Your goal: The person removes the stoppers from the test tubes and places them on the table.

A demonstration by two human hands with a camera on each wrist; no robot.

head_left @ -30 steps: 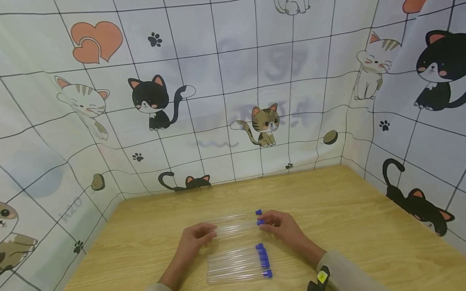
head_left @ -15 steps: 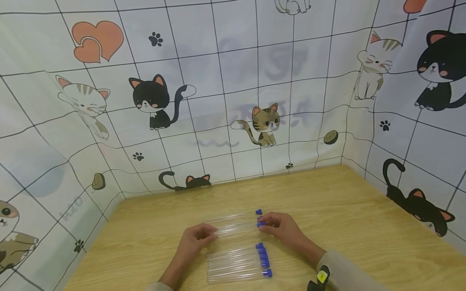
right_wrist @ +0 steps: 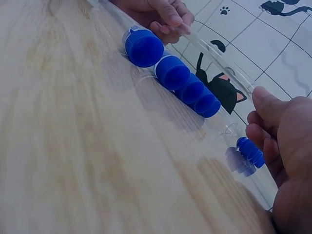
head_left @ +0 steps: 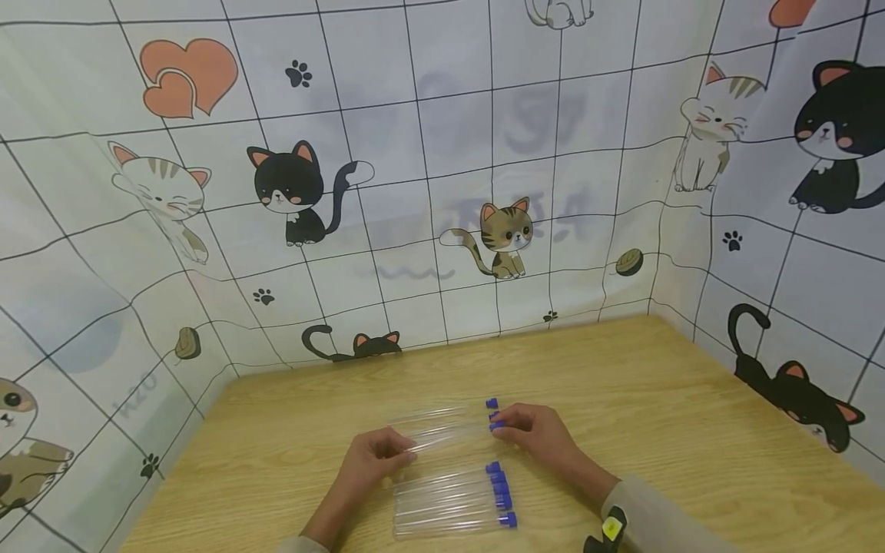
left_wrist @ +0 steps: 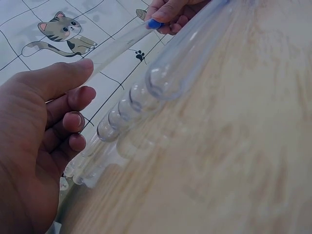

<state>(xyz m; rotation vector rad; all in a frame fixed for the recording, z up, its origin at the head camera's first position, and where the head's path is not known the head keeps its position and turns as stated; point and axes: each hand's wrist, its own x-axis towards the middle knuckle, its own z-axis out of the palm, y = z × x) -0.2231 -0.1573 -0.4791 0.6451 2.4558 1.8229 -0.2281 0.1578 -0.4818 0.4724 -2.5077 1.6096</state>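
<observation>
Both hands hold one clear capped test tube (left_wrist: 117,46), lifted above the table. My left hand (head_left: 376,458) pinches its rounded end between thumb and fingertips. At the other end my right hand (head_left: 535,430) pinches the blue cap (left_wrist: 155,23) with thumb and forefinger, hiding part of it in the head view. Nearer me, a row of several clear test tubes (head_left: 449,507) lies side by side, blue caps to the right. Beyond the held tube lie further test tubes (head_left: 432,415) with blue caps (head_left: 492,403), partly behind it.
All the tubes are on a wood-grain table (head_left: 622,384). A white grid-lined sheet (head_left: 387,230) with printed cats encloses the back and both sides. A dark strap with a yellow mark (head_left: 612,527) sits at the right sleeve.
The held tube has come slightly toward me, and another blue cap now shows behind it. My left hand has shifted a little down and right; the tubes on the table stay put.
</observation>
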